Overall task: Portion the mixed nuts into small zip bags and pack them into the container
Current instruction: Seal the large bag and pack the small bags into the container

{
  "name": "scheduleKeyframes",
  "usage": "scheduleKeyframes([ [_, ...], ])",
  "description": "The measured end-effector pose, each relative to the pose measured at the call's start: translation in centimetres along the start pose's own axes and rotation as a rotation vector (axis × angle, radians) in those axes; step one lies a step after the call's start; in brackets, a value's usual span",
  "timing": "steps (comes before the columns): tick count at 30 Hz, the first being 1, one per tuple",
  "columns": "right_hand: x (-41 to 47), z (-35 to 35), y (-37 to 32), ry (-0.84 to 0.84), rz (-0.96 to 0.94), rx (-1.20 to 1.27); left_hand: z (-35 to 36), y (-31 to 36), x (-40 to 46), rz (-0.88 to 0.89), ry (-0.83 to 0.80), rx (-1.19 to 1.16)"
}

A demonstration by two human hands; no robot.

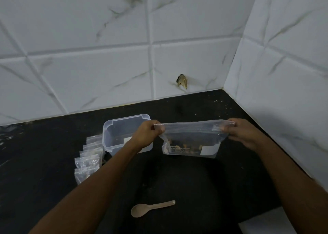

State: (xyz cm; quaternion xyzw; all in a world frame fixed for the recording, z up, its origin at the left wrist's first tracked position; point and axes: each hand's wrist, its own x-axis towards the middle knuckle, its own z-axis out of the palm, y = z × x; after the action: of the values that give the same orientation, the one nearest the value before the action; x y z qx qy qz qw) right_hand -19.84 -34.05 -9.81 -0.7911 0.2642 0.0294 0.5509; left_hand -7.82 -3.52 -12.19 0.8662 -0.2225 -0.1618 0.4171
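A large clear zip bag point(193, 139) with a few mixed nuts at its bottom hangs upright above the black counter. My left hand point(147, 134) pinches its top left corner and my right hand point(243, 132) pinches its top right corner, stretching the top edge. A clear plastic container point(113, 127) without a lid stands just left of the bag, partly behind my left wrist. Several small zip bags point(88, 159) lie in an overlapping row to the container's left. A beige spoon point(150, 209) lies on the counter in front, between my forearms.
White marble-look tiled walls meet in a corner at the back right, with a chipped hole point(182, 81) in one tile. Crumbs point(218, 102) dot the counter near the corner. A white object point(266, 223) sits at the bottom right edge.
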Motion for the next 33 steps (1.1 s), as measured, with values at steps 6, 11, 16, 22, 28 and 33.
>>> scheduleKeyframes([
  [6, 0.6, 0.9, 2.5, -0.109, 0.105, 0.349, 0.4, 0.7, 0.4, -0.061, 0.079, 0.076],
  [11, 0.5, 1.5, 2.6, -0.076, 0.132, 0.081, 0.8, 1.1, -0.1, -0.124, 0.079, -0.025],
  [16, 0.2, 0.8, 0.3, 0.064, 0.065, 0.011, 0.1, 2.4, -0.8, -0.11, 0.082, -0.28],
  [22, -1.5, -0.1, -6.6, 0.085, -0.112, -0.005, -3.8, 4.9, -0.8, -0.082, 0.185, -0.603],
  [28, -0.9, 4.7, -12.8, -0.082, -0.177, 0.207, -11.4, 4.0, -1.5, 0.005, 0.439, -0.646],
  [33, 0.7, 11.8, -15.5, -0.171, -0.165, 0.315, -16.2, -0.4, -2.8, -0.058, 0.555, -0.644],
])
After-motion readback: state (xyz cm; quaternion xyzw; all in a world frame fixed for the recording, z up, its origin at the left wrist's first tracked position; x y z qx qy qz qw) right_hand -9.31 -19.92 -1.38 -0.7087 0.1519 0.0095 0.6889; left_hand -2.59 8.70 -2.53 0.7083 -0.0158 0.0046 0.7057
